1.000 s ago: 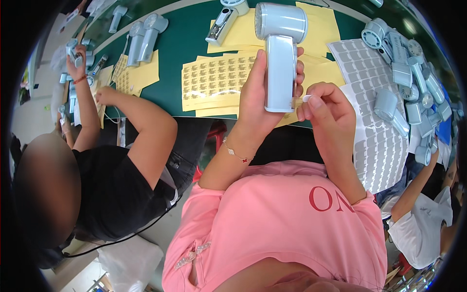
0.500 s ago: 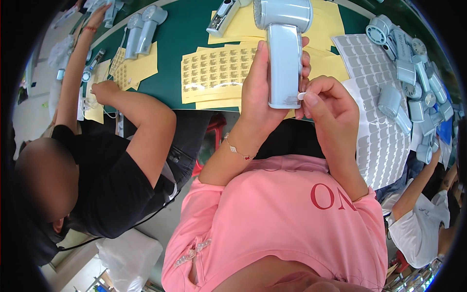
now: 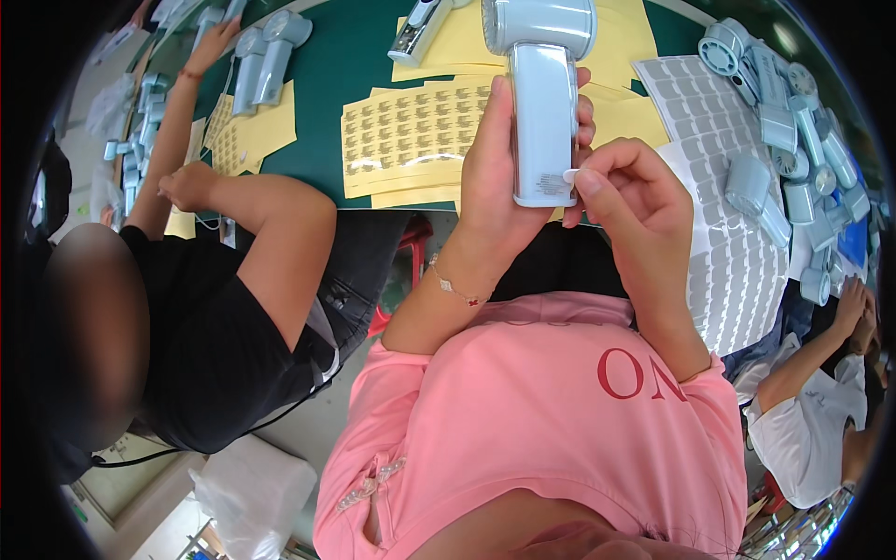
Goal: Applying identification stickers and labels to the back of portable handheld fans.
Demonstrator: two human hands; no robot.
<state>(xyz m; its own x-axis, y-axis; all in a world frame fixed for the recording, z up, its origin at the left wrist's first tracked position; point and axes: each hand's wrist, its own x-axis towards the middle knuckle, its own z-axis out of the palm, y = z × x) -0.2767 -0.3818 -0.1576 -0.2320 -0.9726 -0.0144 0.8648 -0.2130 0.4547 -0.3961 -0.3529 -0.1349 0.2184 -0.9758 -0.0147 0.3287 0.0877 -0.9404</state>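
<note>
My left hand [image 3: 499,159] is wrapped round the handle of a light blue handheld fan [image 3: 543,112], its round head at the top. Small dark print shows low on the handle's face. Pinched between thumb and forefinger of my right hand [image 3: 639,191] is a small white piece [image 3: 570,175], which lies against the handle's lower right edge. Whether it is a sticker or a bit of tool I cannot make out. Behind my left hand lie yellow sheets of small printed labels [image 3: 401,131].
Sheets of grey stickers on white backing [image 3: 737,271] lie to the right. A heap of light blue fans [image 3: 793,121] stands beyond them. More fans [image 3: 271,61] are at the far left of the green table [image 3: 327,75]. A co-worker in black [image 3: 215,317] sits at my left, another person in white [image 3: 803,429] at right.
The white piece in my right hand has moved slightly up and left onto the handle's lower edge, uncovering print. The co-worker's hands at left have shifted; the far hand reaches to other fans.
</note>
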